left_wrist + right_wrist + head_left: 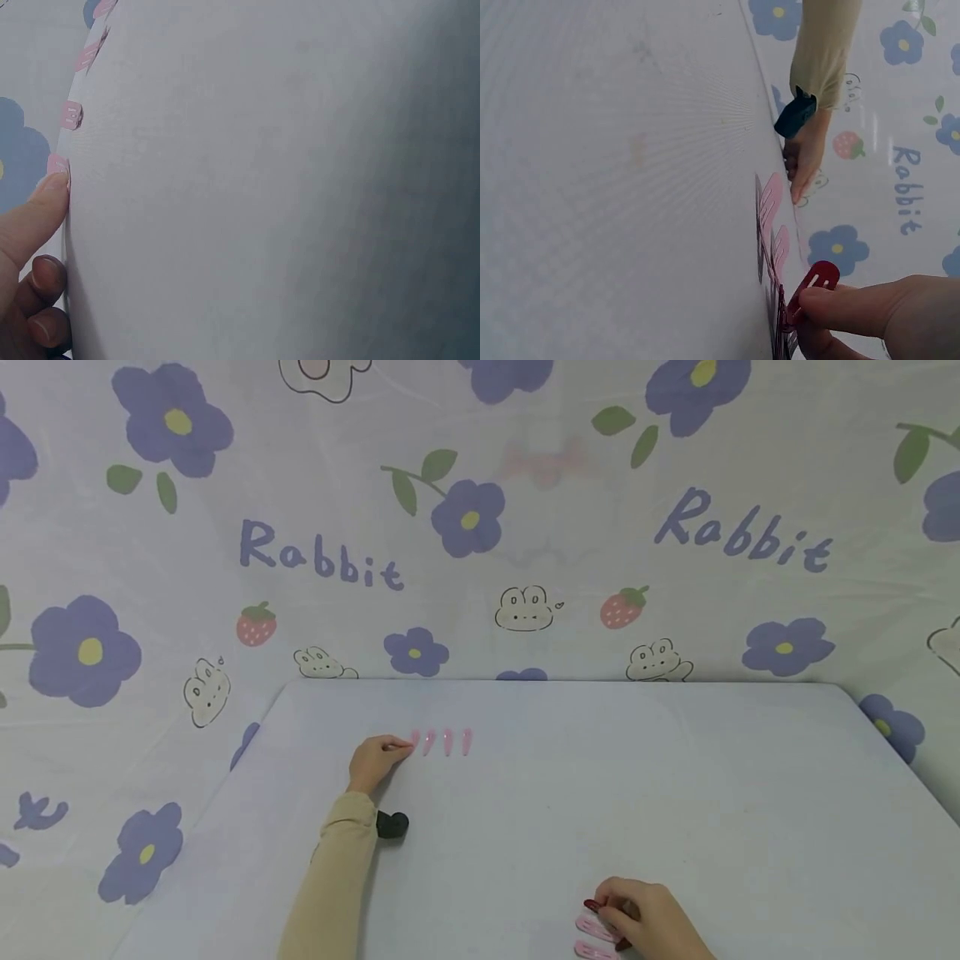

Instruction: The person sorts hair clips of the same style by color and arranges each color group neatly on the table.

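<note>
At the back left of the table, my left hand (372, 763) pinches the end clip of a row of pink hair clips (447, 742). The left wrist view shows my thumb (46, 196) on that pink hair clip (58, 160). My right hand (651, 917), near the front edge, holds a dark red hair clip (823, 276) between thumb and fingers. Pink hair clips (595, 928) lie beside and partly under this hand. More dark red (622, 945) shows below its fingers; whether it is a separate clip I cannot tell.
The white table (675, 793) reaches back to a hanging cloth (555, 552) printed with flowers, rabbits and strawberries. A black strap-on device (392, 825) sits at the left wrist, beside the beige sleeve (330, 877).
</note>
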`<state>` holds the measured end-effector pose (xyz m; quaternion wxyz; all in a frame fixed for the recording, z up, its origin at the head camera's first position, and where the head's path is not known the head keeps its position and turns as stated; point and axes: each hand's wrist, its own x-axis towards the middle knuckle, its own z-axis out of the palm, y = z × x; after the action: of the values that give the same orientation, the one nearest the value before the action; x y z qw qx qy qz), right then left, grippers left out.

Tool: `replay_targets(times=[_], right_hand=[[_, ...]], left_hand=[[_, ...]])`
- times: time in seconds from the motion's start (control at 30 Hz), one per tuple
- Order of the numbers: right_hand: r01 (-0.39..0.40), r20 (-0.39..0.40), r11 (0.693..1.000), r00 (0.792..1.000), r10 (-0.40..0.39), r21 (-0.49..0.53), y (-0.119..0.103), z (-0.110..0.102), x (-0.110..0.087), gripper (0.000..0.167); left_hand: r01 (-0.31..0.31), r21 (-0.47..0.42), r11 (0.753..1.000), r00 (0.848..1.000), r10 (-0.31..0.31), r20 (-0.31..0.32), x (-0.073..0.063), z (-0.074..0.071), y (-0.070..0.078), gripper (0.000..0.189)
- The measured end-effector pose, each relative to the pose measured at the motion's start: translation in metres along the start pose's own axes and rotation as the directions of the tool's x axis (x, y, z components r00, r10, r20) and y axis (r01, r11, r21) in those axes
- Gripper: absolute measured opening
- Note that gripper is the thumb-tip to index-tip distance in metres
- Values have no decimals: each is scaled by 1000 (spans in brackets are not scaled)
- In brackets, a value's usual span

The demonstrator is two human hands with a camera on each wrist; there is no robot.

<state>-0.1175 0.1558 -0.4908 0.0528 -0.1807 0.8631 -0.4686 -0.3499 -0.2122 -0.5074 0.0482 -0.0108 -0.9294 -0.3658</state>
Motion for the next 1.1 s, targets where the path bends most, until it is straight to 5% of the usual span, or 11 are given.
replay_targets(times=[0.63,0.8,0.93,1.1], right_hand=[[65,-7,996,998,-64,58,-1,-13,8,7],[-3,66,983,998,-9,185,-2,-27,20,9],[-92,176,931,984,31,352,3,-34,31,12],[-151,231,917,971,67,370,7,-40,45,12]], left_hand=[[19,14,1000,1000,-19,-11,-1,1,2,20],[25,16,1000,1000,-25,-4,0,0,1,20],[27,7,1000,1000,-27,-3,2,0,1,20],[29,-6,1000,1000,-29,-3,3,0,1,20]])
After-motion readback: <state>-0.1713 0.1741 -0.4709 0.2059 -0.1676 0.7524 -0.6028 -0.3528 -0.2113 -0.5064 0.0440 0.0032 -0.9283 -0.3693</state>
